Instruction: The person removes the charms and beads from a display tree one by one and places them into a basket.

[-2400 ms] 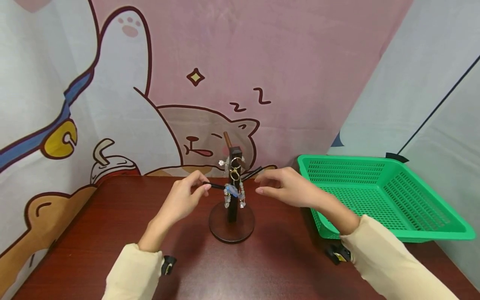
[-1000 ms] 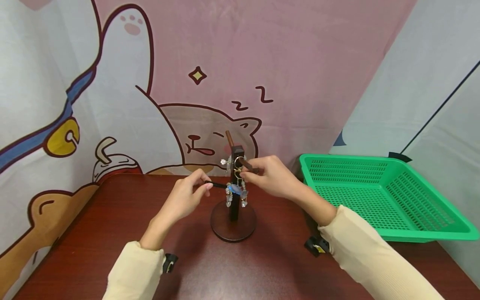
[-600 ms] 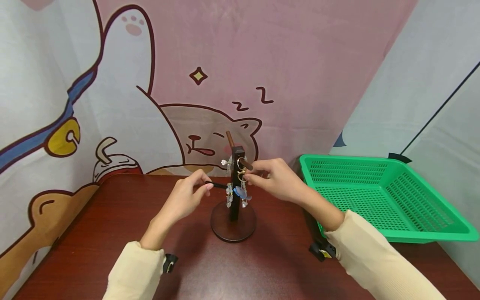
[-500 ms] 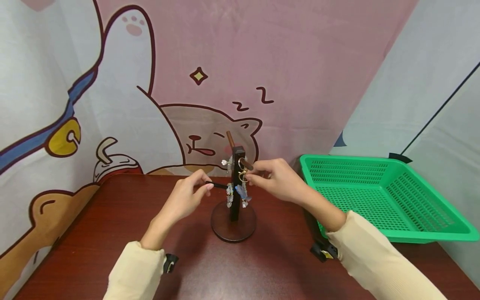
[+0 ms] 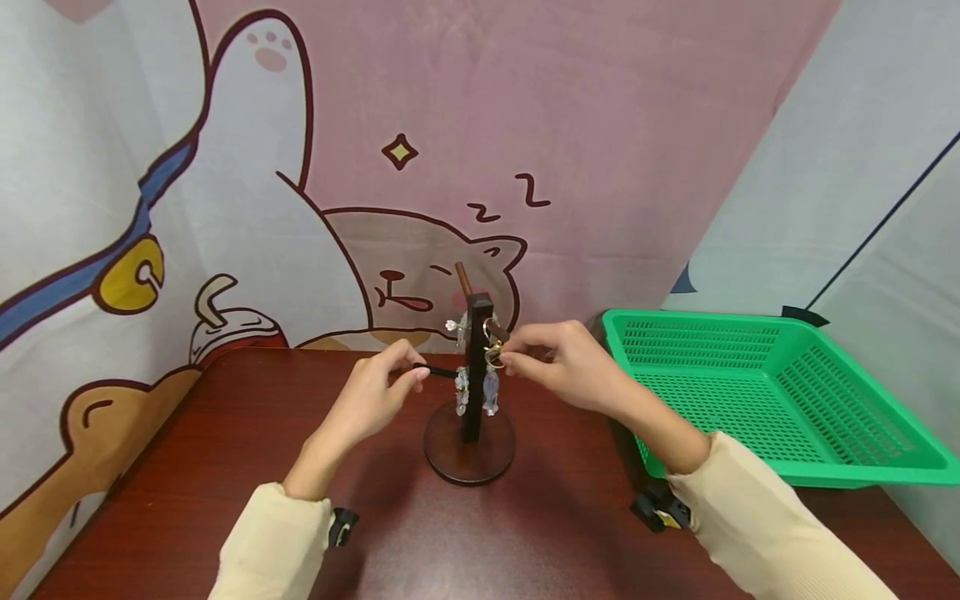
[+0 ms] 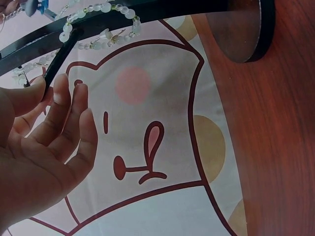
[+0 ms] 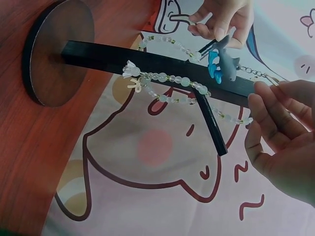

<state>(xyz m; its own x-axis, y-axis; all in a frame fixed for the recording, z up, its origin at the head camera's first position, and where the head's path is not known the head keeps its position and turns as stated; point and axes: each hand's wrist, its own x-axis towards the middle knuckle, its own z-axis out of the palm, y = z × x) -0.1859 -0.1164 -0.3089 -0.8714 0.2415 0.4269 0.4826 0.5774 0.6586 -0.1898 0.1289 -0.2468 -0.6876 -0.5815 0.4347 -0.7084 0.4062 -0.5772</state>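
Observation:
A dark wooden jewelry stand (image 5: 477,375) stands upright on its round base (image 5: 450,463), with pegs sticking out sideways. My left hand (image 5: 375,396) pinches the end of a black peg (image 6: 60,61) on the stand's left side. A beaded bracelet (image 6: 101,8) of pale beads hangs round that peg. My right hand (image 5: 573,362) pinches the gold ring part of a dolphin keychain (image 7: 227,64) beside the upper peg. Its grey and blue dolphin dangles from a short chain along the right of the post. Another pale beaded bracelet (image 7: 162,77) hangs on the lower right peg (image 7: 211,125).
A green plastic basket (image 5: 783,467) stands right of the stand, close behind my right forearm. The stand is on a reddish-brown table (image 5: 405,533). Behind it hangs a cartoon-printed cloth (image 5: 600,167). An upper brown peg (image 5: 464,278) points toward the cloth.
My right hand has come in from beside the stand to the upper peg and gripped the keychain's ring. The dolphin has swung from the post's front to its right. My left hand stays on its peg.

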